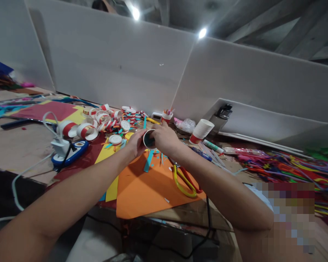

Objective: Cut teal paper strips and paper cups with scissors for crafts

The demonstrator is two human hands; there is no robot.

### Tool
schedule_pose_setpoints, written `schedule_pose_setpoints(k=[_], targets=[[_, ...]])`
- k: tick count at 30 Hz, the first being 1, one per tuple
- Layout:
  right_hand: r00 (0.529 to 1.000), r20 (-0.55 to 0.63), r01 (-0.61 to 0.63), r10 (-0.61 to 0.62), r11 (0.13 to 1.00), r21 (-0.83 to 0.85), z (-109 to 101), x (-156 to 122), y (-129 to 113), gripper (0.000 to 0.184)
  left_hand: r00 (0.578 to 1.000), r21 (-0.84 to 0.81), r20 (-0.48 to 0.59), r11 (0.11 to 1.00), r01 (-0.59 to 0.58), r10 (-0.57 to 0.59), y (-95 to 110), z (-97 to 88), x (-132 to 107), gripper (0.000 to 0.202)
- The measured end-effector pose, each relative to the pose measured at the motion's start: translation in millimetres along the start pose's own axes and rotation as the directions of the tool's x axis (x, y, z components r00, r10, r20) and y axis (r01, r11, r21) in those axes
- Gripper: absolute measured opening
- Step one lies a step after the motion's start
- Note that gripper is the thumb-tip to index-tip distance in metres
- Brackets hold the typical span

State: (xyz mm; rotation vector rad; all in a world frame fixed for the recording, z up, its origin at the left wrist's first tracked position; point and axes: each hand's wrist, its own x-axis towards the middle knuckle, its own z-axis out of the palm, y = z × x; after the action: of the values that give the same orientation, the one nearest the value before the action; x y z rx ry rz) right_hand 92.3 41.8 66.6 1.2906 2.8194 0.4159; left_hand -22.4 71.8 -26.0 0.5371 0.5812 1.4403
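Observation:
A paper cup (149, 140) is tipped so that its open mouth faces me, and its inside looks dark. My left hand (137, 142) is wrapped round the cup's left side. My right hand (166, 137) is closed at the right rim, with its fingertips partly hidden. Below the cup lies a sheet of orange paper (142, 193), with a blue paper strip (148, 162) and small scraps on it. Scissors (184, 181) with yellow and red handles rest on the sheet beneath my right forearm. A round white cup base (115, 139) sits left of my hands.
Cut cup rings (102, 117) are piled at the back left, near a blue-and-white power strip (71, 154). Stacked paper cups (202, 130) lean behind my right forearm. Colourful pipe cleaners (278, 163) spread at the right. A grey partition (120, 65) stands behind.

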Motion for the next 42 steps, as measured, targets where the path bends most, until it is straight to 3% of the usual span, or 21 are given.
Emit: schedule_pose_setpoints(k=[5, 15, 22, 27, 31, 35, 38, 42], targets=[[0.999, -0.040, -0.009, 0.013, 0.996, 0.086, 9, 1, 4, 0.021, 1.000, -0.012, -0.018, 1.000, -0.020, 0.020, -2, -6.3, 5, 0.009], [0.997, -0.082, 0.014, -0.002, 0.989, 0.145, 12, 1, 3, 0.027, 1.000, -0.034, -0.023, 0.999, 0.006, -0.007, 2, 6.3, -3, 0.016], [0.993, -0.114, 0.065, -0.039, 0.969, 0.240, 10, -3, 4, 0.022, 0.996, -0.047, 0.024, 0.995, -0.084, 0.086, 1, -4.7, 2, 0.007], [1.000, 0.027, -0.022, 0.016, 0.966, 0.258, -4, -13, 2, 0.020, 0.995, -0.023, -0.040, 0.996, -0.088, 0.087, 3, -6.5, 2, 0.010], [0.998, 0.059, 0.015, -0.034, 0.956, 0.294, -16, -25, 4, 0.017, 0.995, -0.022, -0.029, 0.995, -0.097, 0.096, 5, -3.6, 0, 0.012], [1.000, -0.002, 0.023, -0.023, 0.961, 0.275, -12, -31, 5, 0.041, 0.995, -0.017, -0.024, 0.995, -0.098, 0.097, 8, -0.6, -3, 0.012], [0.995, -0.085, -0.031, 0.059, 0.954, 0.297, 0, -31, 4, 0.029, 0.990, -0.013, -0.038, 0.991, -0.133, 0.133, 9, 0.6, -4, 0.012], [0.971, -0.224, -0.003, 0.081, 0.944, 0.329, 11, -32, 6, 0.015, 0.984, -0.009, -0.029, 0.985, -0.173, 0.173, 10, 1.3, -3, 0.015]])
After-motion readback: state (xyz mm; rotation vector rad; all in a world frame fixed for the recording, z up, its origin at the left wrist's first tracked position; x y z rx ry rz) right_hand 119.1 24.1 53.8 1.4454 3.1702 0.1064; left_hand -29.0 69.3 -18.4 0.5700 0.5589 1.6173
